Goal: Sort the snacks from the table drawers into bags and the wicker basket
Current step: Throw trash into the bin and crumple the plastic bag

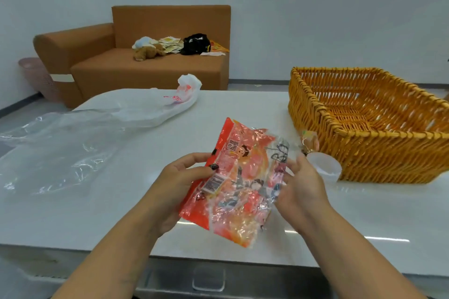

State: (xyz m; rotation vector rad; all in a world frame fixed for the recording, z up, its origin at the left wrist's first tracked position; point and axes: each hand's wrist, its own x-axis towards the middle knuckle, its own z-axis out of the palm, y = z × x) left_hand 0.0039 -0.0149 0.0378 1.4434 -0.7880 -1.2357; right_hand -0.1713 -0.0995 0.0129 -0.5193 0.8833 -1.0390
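An orange and clear snack packet (239,184) with cartoon figures is held above the white table (379,209), near its front edge. My left hand (179,189) grips the packet's left side, thumb on top. My right hand (301,184) pinches its right edge. The wicker basket (379,143) stands at the right of the table and looks empty. A clear plastic bag (58,153) lies flat at the left. A white bag with red print (170,107) lies behind it.
A small clear plastic cup (325,165) and a small wrapped snack (309,141) sit against the basket's front left corner. A drawer front with a clear handle (209,278) shows below the table edge. A brown sofa (145,56) with clutter stands behind.
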